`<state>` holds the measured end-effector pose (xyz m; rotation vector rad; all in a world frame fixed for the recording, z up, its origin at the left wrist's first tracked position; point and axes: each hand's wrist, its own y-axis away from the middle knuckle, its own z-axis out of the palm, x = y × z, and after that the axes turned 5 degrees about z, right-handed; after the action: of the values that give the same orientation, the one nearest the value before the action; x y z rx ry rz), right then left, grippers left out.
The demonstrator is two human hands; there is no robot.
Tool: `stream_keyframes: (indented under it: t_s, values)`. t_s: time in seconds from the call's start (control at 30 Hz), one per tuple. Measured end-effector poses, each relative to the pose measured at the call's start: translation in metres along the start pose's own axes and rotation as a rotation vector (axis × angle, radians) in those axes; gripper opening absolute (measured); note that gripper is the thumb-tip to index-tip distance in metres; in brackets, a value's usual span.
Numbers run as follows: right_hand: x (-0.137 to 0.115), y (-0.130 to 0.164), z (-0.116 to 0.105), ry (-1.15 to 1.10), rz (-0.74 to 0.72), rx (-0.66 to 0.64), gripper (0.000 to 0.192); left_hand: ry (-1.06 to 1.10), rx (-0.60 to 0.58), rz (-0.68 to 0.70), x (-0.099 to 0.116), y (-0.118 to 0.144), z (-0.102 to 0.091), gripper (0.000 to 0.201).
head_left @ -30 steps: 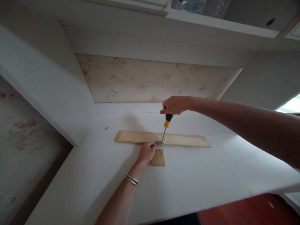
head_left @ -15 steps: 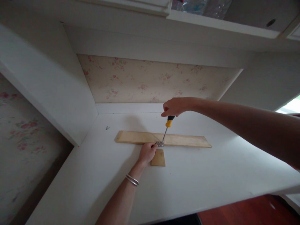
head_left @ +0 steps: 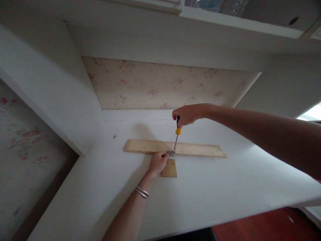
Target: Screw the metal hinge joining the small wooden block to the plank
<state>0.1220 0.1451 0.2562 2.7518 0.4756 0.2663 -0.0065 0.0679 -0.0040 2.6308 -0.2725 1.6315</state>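
My right hand is closed round the black and yellow handle of a screwdriver, whose shaft points down at a small metal hinge. The hinge lies on the front edge of a long, light wooden board. With its fingers pinched, my left hand grips the left end of the hinge and rests by the board. Just in front of the hinge lies a short, tapered wooden piece with a small hole near its top. The screw under the screwdriver tip is too small to make out.
Several small screws or nails lie on the white tabletop at the left. A white side panel rises at the left, and a shelf with clear plastic bottles overhangs the back. Floral wallpaper covers the wall behind.
My right hand has shifted its fingers on the screwdriver handle, and the screwdriver stands more upright. My left hand, the hinge and the boards stay in place.
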Motion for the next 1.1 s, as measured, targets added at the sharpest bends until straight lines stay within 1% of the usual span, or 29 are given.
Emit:
stream_keyframes:
  t_s: [0.07,0.1,0.17,0.23,0.3,0.37,0.4,0.47,0.57,0.63,0.7,0.77,0.83,0.9,0.93,1.03,1.1]
  values:
    - [-0.002,-0.001,0.000,0.040,0.054,0.030,0.039,-0.006,-0.003,0.000,0.000,0.000,0.000,0.035]
    - [-0.002,-0.001,0.000,0.072,0.058,0.058,0.040,-0.006,-0.005,0.002,-0.001,0.000,0.000,0.035]
    - [-0.003,-0.004,0.000,0.119,0.031,0.109,0.035,-0.005,-0.008,0.005,-0.002,0.000,0.000,0.036]
    - [-0.001,-0.006,0.002,0.098,0.012,0.105,0.030,-0.002,-0.009,0.010,-0.002,0.000,0.000,0.036]
    - [0.003,-0.007,0.004,0.055,-0.022,0.100,0.034,0.001,-0.009,0.013,-0.003,0.000,0.000,0.035]
    - [0.006,-0.008,0.005,0.039,-0.106,0.116,0.042,-0.002,-0.008,0.013,-0.002,-0.001,0.000,0.035]
    - [0.006,-0.008,0.005,0.030,-0.135,0.116,0.044,-0.005,-0.009,0.010,-0.002,-0.001,0.000,0.035]
    - [0.005,-0.007,0.005,-0.010,-0.127,0.078,0.043,-0.009,-0.013,0.002,-0.002,-0.001,0.000,0.035]
    - [0.001,-0.006,0.004,-0.043,-0.016,0.034,0.038,-0.016,-0.019,0.000,-0.002,-0.002,0.001,0.035]
    - [-0.002,-0.006,0.003,-0.004,0.020,0.035,0.042,-0.018,-0.020,-0.001,-0.002,-0.002,0.001,0.035]
    - [-0.001,-0.006,0.003,0.009,0.042,0.023,0.037,-0.017,-0.023,-0.010,-0.003,-0.001,0.001,0.034]
    - [0.001,-0.004,0.003,-0.016,0.013,0.006,0.028,-0.027,-0.023,-0.013,-0.003,-0.001,0.000,0.035]
    - [0.003,-0.003,0.003,-0.018,-0.056,0.011,0.028,-0.049,-0.022,-0.002,-0.002,0.000,0.000,0.035]
    - [0.005,-0.004,0.005,0.005,-0.106,0.035,0.029,-0.061,-0.019,0.002,-0.001,0.000,0.000,0.034]
    - [0.006,-0.004,0.006,0.018,-0.105,0.058,0.032,-0.062,-0.019,-0.001,0.000,0.000,-0.001,0.034]
    - [0.007,-0.008,0.010,0.058,-0.045,0.147,0.042,-0.054,-0.022,-0.006,0.001,0.000,-0.001,0.034]
    - [0.008,-0.009,0.012,0.084,-0.039,0.175,0.037,-0.048,-0.026,-0.005,0.001,0.000,-0.001,0.035]
